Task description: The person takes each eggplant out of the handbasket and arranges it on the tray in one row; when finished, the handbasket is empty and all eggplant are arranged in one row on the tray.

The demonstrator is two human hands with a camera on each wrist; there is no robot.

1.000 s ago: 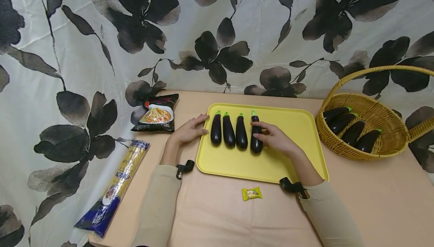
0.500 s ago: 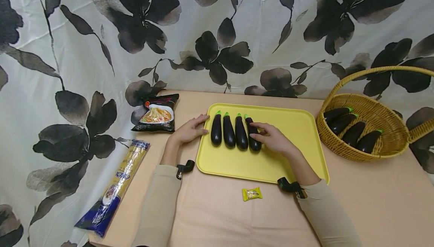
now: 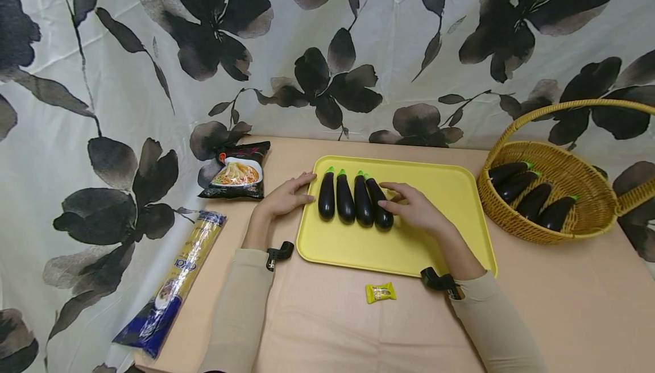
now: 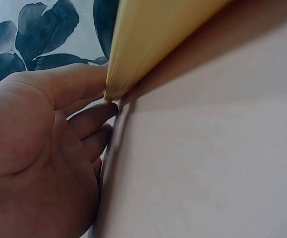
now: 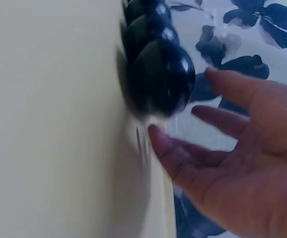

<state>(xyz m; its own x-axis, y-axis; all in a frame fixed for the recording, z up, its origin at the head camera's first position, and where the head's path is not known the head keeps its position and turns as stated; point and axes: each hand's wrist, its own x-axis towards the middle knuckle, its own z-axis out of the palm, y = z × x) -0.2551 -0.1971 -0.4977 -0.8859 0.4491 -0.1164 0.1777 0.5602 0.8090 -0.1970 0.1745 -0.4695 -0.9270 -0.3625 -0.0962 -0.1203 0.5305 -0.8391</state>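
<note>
Your left hand [image 3: 281, 197], fingers loosely spread, touching the yellow tray [image 3: 348, 252] at nine o'clock, your right hand [image 3: 418, 209], fingers spread, at the row's three-o'clock eggplant [image 3: 382, 219].

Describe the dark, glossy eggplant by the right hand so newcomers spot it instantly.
On the peach-coloured table, find the yellow rectangular tray, where four glossy, blackish, green-tipped eggplants lie in a row. Yours is the rightmost eggplant, with the person's right hand at its side. It slants more than its neighbours, its top leaning left.
</note>
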